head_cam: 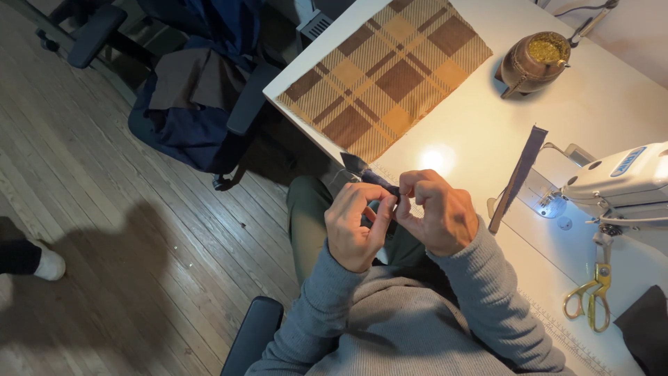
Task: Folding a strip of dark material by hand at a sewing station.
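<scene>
The small dark navy woven cloth strip (pixel 371 175) pinched in the fingers (pixel 379 209) looks matt and soft. The white tabletop (pixel 612 104) is smooth with a slight sheen under the lamp. The brown and tan plaid fabric piece (pixel 383 76) is matt, with a fine ribbed weave. The white sewing machine (pixel 619 184) has a glossy hard shell. The gold-handled scissors (pixel 591 292) are shiny metal. The grey knitted sleeves (pixel 487 299) look ribbed and soft. The plank floor (pixel 104 174) is worn wood, dull grey-brown.
</scene>
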